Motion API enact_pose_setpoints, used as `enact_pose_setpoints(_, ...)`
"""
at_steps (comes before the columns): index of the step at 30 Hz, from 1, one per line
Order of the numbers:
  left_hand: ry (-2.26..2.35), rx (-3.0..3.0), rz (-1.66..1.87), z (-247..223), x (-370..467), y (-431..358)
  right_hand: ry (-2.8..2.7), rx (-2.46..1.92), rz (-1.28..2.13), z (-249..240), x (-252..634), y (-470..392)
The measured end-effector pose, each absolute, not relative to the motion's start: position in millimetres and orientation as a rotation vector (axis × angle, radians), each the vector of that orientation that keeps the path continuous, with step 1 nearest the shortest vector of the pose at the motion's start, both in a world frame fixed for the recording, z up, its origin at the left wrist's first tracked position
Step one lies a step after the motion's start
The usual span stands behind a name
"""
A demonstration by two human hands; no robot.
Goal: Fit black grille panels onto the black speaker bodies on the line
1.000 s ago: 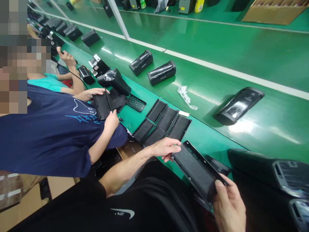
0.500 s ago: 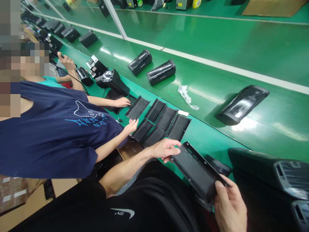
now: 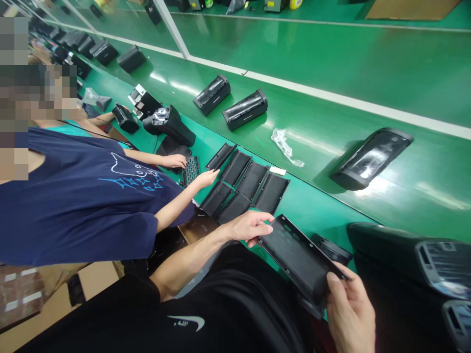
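A black plastic casing panel (image 3: 294, 255), curved like a shallow trough with small clips and slots along its edges, is held tilted in front of my body. My left hand (image 3: 252, 228) pinches its upper left corner between thumb and fingers. At the lower right end my right hand (image 3: 351, 304) grips it, thumb on the inner face and fingers underneath. Another dark plastic part (image 3: 333, 249) shows on the bench just behind the panel, partly covered by it. Several similar black panels (image 3: 252, 179) lie in rows to the left of my hands.
A co-worker's hand (image 3: 206, 179) is by a panel (image 3: 221, 156) at the left, beside a keyboard (image 3: 190, 170). Black speakers (image 3: 371, 159) stand on the green surface beyond the bench, near crumpled clear plastic (image 3: 283, 142). Large dark housings (image 3: 390, 260) stand at the right.
The co-worker's panel has gone down beside the rows and the co-worker's near hand has moved right. The other hand shifted left, uncovering the keyboard. My hands and panel stay almost still.
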State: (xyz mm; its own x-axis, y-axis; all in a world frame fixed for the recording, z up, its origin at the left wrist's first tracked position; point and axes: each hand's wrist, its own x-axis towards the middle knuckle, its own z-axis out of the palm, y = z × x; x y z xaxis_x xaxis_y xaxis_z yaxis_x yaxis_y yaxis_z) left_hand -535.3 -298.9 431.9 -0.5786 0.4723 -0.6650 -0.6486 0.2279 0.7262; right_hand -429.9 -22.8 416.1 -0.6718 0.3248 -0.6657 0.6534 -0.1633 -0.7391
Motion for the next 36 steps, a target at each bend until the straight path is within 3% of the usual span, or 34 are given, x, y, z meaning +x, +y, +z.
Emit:
enact_pose_setpoints(11,1.581,-0.162,1.562,429.7,-534.5,-296.2,1.958,1.036,-1.856,393.7,-425.3,-10.0)
enact_pose_setpoints(25,1.413,-0.318,1.69,412.1,-532.3,-292.0,1.661,1.251,-1.978,430.8,-441.5,-34.6)
enact_pose_setpoints(36,1.434,-0.309,1.665,416.7,-532.4,-291.9,1.775,1.186,-1.921,422.3,-433.1,-33.3)
